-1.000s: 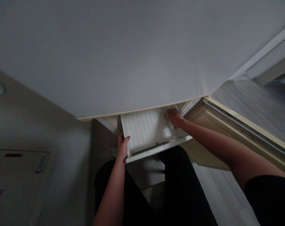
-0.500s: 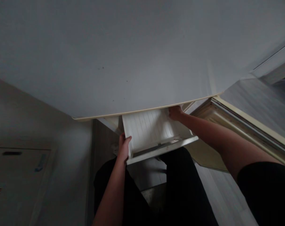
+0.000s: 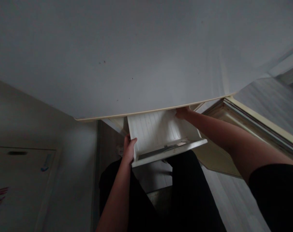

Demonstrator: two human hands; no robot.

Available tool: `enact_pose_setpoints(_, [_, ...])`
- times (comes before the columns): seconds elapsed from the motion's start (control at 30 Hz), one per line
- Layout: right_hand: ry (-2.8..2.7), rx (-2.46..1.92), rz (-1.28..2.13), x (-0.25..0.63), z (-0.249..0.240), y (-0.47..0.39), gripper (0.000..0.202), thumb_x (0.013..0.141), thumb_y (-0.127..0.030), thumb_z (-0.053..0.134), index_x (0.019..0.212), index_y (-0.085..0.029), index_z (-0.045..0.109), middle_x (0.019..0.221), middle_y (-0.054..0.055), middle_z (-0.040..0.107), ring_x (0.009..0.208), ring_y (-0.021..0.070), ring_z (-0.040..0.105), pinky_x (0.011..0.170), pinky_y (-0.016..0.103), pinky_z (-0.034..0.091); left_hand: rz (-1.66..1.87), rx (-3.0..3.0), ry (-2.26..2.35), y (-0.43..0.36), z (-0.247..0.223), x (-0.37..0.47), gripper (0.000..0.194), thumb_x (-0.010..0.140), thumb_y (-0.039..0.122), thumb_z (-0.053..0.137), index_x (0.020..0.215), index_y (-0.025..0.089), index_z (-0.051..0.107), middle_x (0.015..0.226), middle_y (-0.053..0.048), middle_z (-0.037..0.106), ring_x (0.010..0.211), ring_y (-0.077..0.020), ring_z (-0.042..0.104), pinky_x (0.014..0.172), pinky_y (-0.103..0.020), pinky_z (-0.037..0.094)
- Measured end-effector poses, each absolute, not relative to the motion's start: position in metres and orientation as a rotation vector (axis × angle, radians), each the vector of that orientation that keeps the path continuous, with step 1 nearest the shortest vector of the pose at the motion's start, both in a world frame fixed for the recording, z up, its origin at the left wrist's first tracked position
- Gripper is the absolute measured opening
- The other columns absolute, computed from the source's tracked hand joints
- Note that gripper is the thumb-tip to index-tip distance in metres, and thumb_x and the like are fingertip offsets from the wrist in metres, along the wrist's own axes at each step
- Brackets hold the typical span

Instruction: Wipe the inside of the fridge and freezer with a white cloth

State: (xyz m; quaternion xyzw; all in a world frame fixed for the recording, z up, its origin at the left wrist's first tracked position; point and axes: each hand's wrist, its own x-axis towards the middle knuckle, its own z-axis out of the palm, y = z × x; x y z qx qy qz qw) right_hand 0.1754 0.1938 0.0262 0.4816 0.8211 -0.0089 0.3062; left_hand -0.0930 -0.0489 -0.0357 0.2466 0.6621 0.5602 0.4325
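One white drawer [image 3: 161, 135] is in view, pulled part way out from under the flat grey top of a fridge [image 3: 136, 54], with its ribbed floor showing and its front lip tilted down toward the person's legs. Two hands are on it, both the person's own.

At the left edge of the scene stands one pale cabinet door [image 3: 20, 187] with a dark slot near its top, a small blue mark and some red marks lower down. Next to it a plain grey wall runs up to the fridge.

The left hand [image 3: 129, 149] is curled around the drawer's front left corner, thumb on the inside of the wall and fingers wrapped behind it, a closed grip on the plastic. The drawer sits between the two arms, just under the cream edge of the top.

The right hand [image 3: 182, 112] reaches to the drawer's back right corner, right where it meets the overhanging edge. Its fingers are tucked under that edge, so whether they are clamped on the drawer wall or only resting on it cannot be told.

To the right one open fridge door [image 3: 255, 129] hangs, cream-rimmed. Below lies a pale wood-grain floor [image 3: 233, 199]. The room is dim.
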Motion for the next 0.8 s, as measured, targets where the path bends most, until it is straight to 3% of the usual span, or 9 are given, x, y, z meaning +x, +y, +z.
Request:
enact_pose_setpoints(0.07, [2.123, 1.145, 0.0, 0.185, 0.032, 0.171, 0.015, 0.089, -0.01, 0.064, 0.094, -0.002, 0.076, 0.122, 0.023, 0.068, 0.133, 0.0365, 0.051, 0.116, 0.051, 0.033, 1.388, 0.605, 1.649, -0.049, -0.036, -0.093, 0.05, 0.062, 0.05, 0.068, 0.101, 0.021, 0.059, 0.107, -0.006, 0.068, 0.112, -0.0315, 0.061, 0.095, -0.041, 0.049])
enact_pose_setpoints(0.13, [2.097, 0.962, 0.017, 0.196, 0.037, 0.145, 0.011, 0.081, -0.007, 0.069, 0.088, -0.007, 0.078, 0.119, 0.02, 0.07, 0.131, 0.0346, 0.054, 0.117, 0.048, 0.031, 1.388, 0.614, 1.653, -0.048, -0.036, -0.093, 0.049, 0.062, 0.05, 0.068, 0.1, 0.021, 0.059, 0.107, -0.006, 0.068, 0.112, -0.0312, 0.061, 0.096, -0.041, 0.048])
enact_pose_setpoints(0.3, [1.931, 0.775, -0.001, 0.21, 0.044, 0.099, 0.029, 0.073, -0.007, 0.07, 0.101, -0.012, 0.079, 0.115, 0.018, 0.073, 0.115, 0.0332, 0.064, 0.103, 0.048, 0.046, 1.399, 0.584, 1.654, -0.046, -0.038, -0.093, 0.049, 0.058, 0.05, 0.069, 0.098, 0.023, 0.059, 0.102, -0.005, 0.068, 0.111, -0.0312, 0.061, 0.095, -0.041, 0.048])
enact_pose_setpoints(0.37, [1.97, 0.753, 0.065, 0.211, 0.046, 0.098, 0.032, 0.075, -0.01, 0.07, 0.105, -0.011, 0.078, 0.116, 0.018, 0.072, 0.117, 0.0338, 0.063, 0.109, 0.053, 0.04, 1.407, 0.576, 1.656, -0.046, -0.04, -0.093, 0.047, 0.058, 0.05, 0.069, 0.095, 0.023, 0.059, 0.101, -0.005, 0.068, 0.11, -0.0309, 0.061, 0.094, -0.041, 0.048])
enact_pose_setpoints(0.5, [2.21, 0.683, 0.36, 0.218, 0.046, 0.117, 0.037, 0.082, -0.016, 0.062, 0.115, -0.008, 0.076, 0.127, 0.019, 0.067, 0.129, 0.0323, 0.055, 0.125, 0.055, 0.014, 1.421, 0.586, 1.654, -0.046, -0.042, -0.093, 0.046, 0.059, 0.051, 0.069, 0.094, 0.023, 0.06, 0.1, -0.004, 0.068, 0.108, -0.0305, 0.061, 0.093, -0.041, 0.048])
enact_pose_setpoints(0.67, [2.352, 0.713, 0.439, 0.239, 0.039, 0.127, 0.056, 0.085, -0.033, 0.066, 0.134, -0.007, 0.067, 0.146, 0.02, 0.056, 0.143, 0.0343, 0.042, 0.127, 0.051, 0.016, 1.439, 0.587, 1.642, -0.046, -0.046, -0.093, 0.046, 0.06, 0.05, 0.07, 0.096, 0.022, 0.061, 0.101, -0.005, 0.068, 0.11, -0.0315, 0.061, 0.097, -0.043, 0.048])
enact_pose_setpoints(0.8, [2.297, 0.655, 0.272, 0.244, 0.041, 0.114, 0.034, 0.085, -0.028, 0.069, 0.114, -0.011, 0.077, 0.14, 0.018, 0.061, 0.143, 0.0328, 0.043, 0.127, 0.05, 0.017, 1.439, 0.592, 1.642, -0.046, -0.047, -0.094, 0.045, 0.061, 0.05, 0.07, 0.096, 0.023, 0.061, 0.103, -0.005, 0.069, 0.112, -0.0321, 0.061, 0.099, -0.044, 0.047])
